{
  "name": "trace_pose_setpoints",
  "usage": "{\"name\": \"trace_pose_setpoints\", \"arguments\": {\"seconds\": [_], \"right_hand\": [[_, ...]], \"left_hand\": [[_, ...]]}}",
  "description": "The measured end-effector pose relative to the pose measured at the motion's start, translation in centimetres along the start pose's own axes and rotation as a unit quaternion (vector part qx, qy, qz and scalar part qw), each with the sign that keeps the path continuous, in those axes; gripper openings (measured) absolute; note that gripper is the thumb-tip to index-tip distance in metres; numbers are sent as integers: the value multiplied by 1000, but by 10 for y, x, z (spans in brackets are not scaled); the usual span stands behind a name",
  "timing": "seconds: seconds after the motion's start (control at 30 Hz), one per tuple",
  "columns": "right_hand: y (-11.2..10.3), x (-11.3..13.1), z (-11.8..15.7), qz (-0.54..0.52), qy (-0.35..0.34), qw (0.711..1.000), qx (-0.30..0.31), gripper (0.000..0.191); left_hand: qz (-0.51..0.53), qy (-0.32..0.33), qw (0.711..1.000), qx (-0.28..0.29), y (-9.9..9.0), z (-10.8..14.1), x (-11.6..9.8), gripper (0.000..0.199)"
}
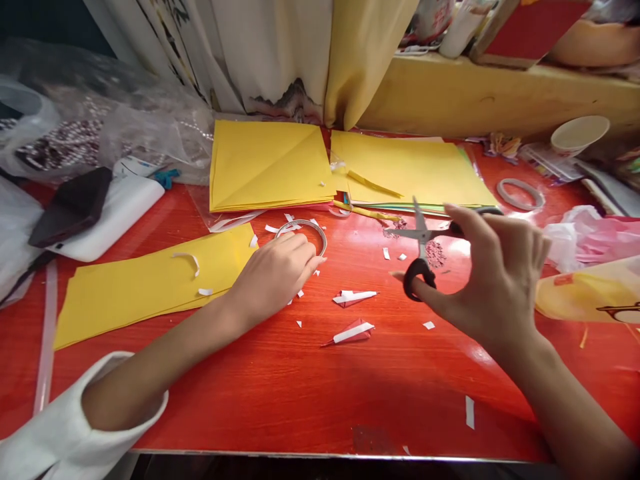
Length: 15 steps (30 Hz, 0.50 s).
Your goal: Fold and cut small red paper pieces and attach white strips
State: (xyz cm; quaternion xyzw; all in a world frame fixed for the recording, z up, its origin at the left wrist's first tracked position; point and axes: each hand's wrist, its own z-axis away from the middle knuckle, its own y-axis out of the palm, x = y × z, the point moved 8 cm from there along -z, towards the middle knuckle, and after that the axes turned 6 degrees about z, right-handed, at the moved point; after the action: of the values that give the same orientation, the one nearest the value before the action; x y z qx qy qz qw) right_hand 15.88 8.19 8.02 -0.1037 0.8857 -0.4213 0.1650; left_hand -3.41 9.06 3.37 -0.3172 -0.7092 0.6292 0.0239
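Note:
My left hand is closed at the near edge of a thin roll of tape, just right of a stack of long yellow paper strips. Black-handled scissors are in my right hand, with the thumb through one loop and the blades spread apart, pointing left above the table. Between the hands, two small red folded pieces, an upper one and a lower one, lie on the red table, each with a white strip across it. Small white scraps are scattered around them.
Two yellow paper stacks lie at the back. A black phone rests on a white object at the left, near plastic bags of beads. Another tape roll, a paper cup and a yellow package are at the right.

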Motion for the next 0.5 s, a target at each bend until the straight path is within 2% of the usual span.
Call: {"name": "trace_pose_setpoints", "arguments": {"seconds": [0.13,0.27,0.33,0.5], "right_hand": [[-4,-20,-3,8,46,999,-18,70],[-4,-31,-4,17,54,998,-41,68],[-3,-35,-5,24,56,997,-44,66],[0,-38,-8,44,64,997,-27,62]], "left_hand": [[34,35,999,9,-1,-1,-2,17],[35,1,999,2,-7,-3,4,31],[51,-16,998,-23,-11,-4,8,27],[81,34,996,-8,-11,-4,4,17]]}}
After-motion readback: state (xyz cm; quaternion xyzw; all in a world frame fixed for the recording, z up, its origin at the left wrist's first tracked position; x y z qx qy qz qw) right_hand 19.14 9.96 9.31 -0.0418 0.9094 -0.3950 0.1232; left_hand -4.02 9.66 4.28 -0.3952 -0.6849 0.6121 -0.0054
